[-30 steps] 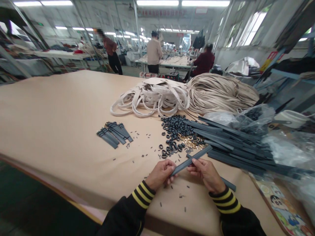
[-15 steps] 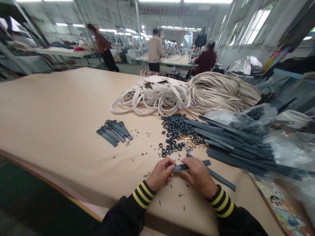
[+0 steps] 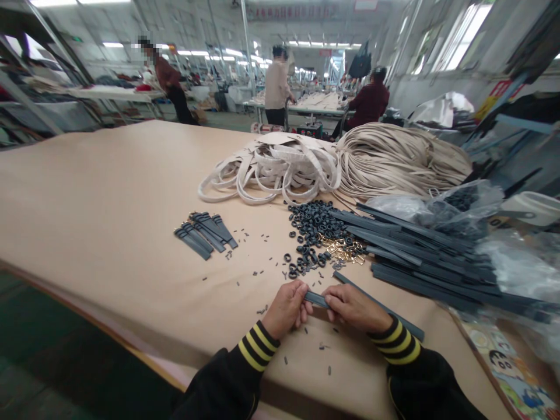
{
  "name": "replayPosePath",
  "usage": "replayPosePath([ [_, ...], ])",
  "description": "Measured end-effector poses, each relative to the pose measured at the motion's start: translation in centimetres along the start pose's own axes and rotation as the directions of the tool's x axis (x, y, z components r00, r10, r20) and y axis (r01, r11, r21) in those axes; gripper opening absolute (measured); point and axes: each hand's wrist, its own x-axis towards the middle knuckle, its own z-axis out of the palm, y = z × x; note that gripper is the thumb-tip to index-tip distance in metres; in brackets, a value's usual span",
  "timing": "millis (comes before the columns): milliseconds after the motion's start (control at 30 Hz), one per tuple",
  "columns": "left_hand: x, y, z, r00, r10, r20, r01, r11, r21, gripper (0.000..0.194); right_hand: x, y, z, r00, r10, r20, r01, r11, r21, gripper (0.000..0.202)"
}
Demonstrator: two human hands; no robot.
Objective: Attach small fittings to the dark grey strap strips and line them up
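Note:
Between my two hands is a short dark grey strap (image 3: 316,299), held just above the table near its front edge. My left hand (image 3: 289,306) is closed around its left end. At the other end, the thumb and fingers of my right hand (image 3: 352,306) pinch it. Under and beyond my right hand lies another dark strap (image 3: 380,306). A pile of small dark loops (image 3: 312,230) sits just past my hands, with gold buckles (image 3: 343,249) at its right side. To the left is a small group of finished-looking straps (image 3: 205,233) with gold metal at their far ends.
Long dark strips (image 3: 415,251) are stacked at the right beside clear plastic bags (image 3: 464,204). Coiled beige straps (image 3: 280,166) and a beige bundle (image 3: 398,157) lie farther back. Tiny dark bits dot the tabletop (image 3: 109,186). Several people work beyond the table.
My right hand has shifted from lying over the strap to pinching its right end. The left hand keeps its hold. The view has moved slightly.

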Motion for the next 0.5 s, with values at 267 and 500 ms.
replayPosePath([
  [267, 0.1, 0.2, 0.2, 0.999, 0.001, -0.042, -0.002, 1.000, -0.007, 0.030, 0.3, 0.9, 0.1, 0.999, -0.010, 0.047, -0.001, 0.972, 0.235, 0.015],
  [500, 0.7, -0.4, 0.4, 0.983, 0.060, -0.173, -0.070, 0.996, -0.050, 0.025, 1.0, 2.3, 1.1, 0.998, 0.026, 0.053, -0.050, 0.834, 0.550, 0.026],
])
